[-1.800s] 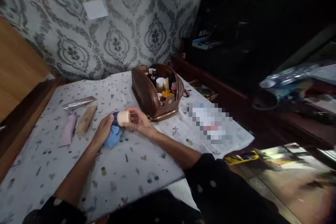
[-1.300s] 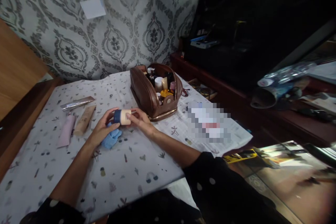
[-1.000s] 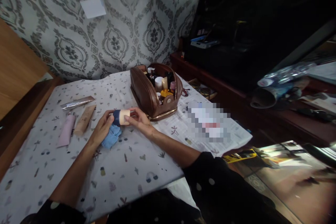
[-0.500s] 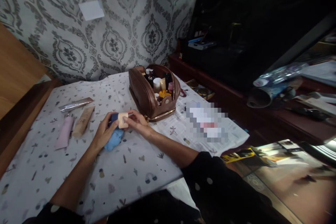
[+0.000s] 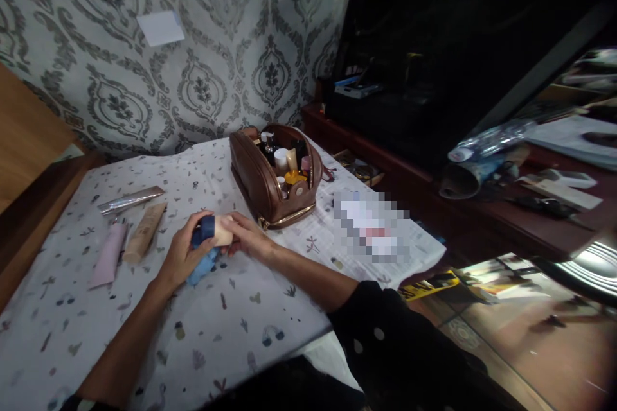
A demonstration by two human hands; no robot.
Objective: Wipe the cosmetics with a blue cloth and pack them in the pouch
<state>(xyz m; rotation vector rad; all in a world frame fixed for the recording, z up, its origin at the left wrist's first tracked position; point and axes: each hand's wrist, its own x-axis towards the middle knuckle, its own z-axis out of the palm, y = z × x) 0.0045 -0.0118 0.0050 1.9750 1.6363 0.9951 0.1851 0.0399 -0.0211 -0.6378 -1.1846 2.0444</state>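
Note:
Between my two hands is a small cream-coloured jar with a dark blue lid [image 5: 207,227], held on its side. My left hand [image 5: 186,249] is closed round the blue end. The fingers of my right hand [image 5: 247,235] wrap the cream end. Below them a light blue cloth [image 5: 202,268] hangs or lies, partly hidden by my left hand; I cannot tell which hand holds it. Just beyond my right hand stands a brown toiletry bag [image 5: 260,186], unzipped, with several bottles and jars inside, among them a yellow-topped one [image 5: 295,178].
On the left of the patterned cloth [image 5: 231,340] lie a silvery tube [image 5: 131,200], a beige tube [image 5: 144,233] and a pink tube [image 5: 108,253]. A blurred-out item [image 5: 371,228] lies at the right. Beyond are a dark red shelf [image 5: 400,189] and a plastic bottle [image 5: 491,140].
The view has shifted slightly, moving the surroundings left. My hands have turned the jar a little, showing more of its blue end, and less of the light blue cloth shows.

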